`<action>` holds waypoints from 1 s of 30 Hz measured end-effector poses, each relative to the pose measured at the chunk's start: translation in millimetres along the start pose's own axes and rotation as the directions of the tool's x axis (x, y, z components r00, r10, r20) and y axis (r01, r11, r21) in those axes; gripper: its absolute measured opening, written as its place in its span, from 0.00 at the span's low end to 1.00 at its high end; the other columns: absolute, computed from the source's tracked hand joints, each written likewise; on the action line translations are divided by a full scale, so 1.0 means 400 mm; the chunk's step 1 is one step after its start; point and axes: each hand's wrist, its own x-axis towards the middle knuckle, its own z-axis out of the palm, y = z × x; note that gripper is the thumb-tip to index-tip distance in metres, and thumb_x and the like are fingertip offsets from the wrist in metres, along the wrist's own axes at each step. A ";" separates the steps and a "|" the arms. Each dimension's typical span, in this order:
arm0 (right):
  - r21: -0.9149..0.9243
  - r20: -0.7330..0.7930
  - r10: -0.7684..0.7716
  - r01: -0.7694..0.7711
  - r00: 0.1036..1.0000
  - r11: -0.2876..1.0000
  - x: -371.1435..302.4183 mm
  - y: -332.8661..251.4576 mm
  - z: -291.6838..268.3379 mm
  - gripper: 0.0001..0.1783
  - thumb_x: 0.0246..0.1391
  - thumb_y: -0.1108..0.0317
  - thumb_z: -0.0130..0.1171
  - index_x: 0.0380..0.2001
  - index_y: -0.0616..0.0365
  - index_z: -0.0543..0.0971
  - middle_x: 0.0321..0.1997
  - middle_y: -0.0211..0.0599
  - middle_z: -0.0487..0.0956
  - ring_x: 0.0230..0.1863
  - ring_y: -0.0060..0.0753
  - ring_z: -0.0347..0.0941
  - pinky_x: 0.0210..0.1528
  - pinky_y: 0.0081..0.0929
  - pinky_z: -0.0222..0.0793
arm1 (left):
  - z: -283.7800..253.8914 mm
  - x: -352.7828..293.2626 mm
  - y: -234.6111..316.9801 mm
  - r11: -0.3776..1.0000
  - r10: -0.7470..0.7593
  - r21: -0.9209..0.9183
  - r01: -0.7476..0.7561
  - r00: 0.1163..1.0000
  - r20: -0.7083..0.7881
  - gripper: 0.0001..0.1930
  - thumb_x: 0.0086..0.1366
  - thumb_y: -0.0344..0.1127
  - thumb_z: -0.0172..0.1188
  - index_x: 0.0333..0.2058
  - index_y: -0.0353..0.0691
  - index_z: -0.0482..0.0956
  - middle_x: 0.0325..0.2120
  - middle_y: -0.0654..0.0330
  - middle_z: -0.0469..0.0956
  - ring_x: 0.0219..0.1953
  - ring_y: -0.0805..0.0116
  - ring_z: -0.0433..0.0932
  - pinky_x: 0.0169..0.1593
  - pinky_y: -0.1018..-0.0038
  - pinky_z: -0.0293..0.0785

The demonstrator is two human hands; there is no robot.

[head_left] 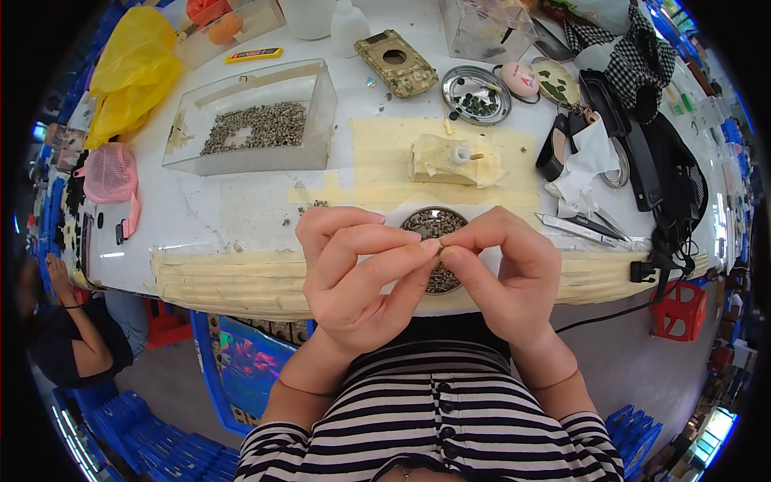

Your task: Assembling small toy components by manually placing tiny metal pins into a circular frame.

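Note:
My left hand [365, 273] and my right hand [507, 269] meet above a round dish [434, 210] at the table's near edge. Thumb and forefinger of each are pinched together on one tiny brownish piece [439, 250], too small to name. Many small grey-brown parts fill the dish below, partly hidden by my fingers. Beyond it stands a block wrapped in cream tape [434, 165], with a small white cap-like piece [461, 153] on top. A few loose parts [313, 206] lie beside my left hand.
A clear box [320, 128] holds many small parts at the left. Farther back are a camouflage-patterned model hull [396, 63], a metal dish of dark green bits [475, 95] and a yellow bag [132, 72]. Tweezers [578, 229] lie at the right. Another person [84, 341] sits at the far left.

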 end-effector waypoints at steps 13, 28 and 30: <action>-0.379 -0.029 -0.394 0.354 0.919 0.855 -0.006 0.008 0.027 0.20 0.37 0.77 0.73 0.39 0.56 0.87 0.32 0.29 0.83 0.29 0.28 0.75 0.29 0.23 0.67 | 0.010 0.003 -0.004 0.999 -0.047 -0.016 0.046 0.997 -0.062 0.16 0.44 0.21 0.73 0.34 0.43 0.85 0.31 0.66 0.80 0.38 0.61 0.72 0.43 0.69 0.69; -0.094 -0.050 -0.091 0.086 0.995 0.992 -0.013 -0.009 0.021 0.14 0.46 0.78 0.71 0.39 0.60 0.87 0.31 0.37 0.83 0.30 0.28 0.77 0.32 0.21 0.71 | 0.007 0.001 -0.005 0.994 -0.071 -0.085 0.064 0.995 -0.074 0.14 0.46 0.23 0.74 0.34 0.44 0.85 0.30 0.66 0.80 0.38 0.62 0.72 0.43 0.69 0.69; 0.012 -0.023 -0.007 0.007 1.000 1.000 -0.013 -0.007 0.019 0.12 0.48 0.78 0.70 0.39 0.61 0.87 0.32 0.38 0.83 0.30 0.27 0.78 0.33 0.20 0.72 | 0.008 -0.002 -0.006 0.992 -0.075 -0.103 0.067 0.994 -0.078 0.14 0.47 0.24 0.74 0.34 0.45 0.85 0.31 0.66 0.80 0.38 0.62 0.72 0.43 0.69 0.69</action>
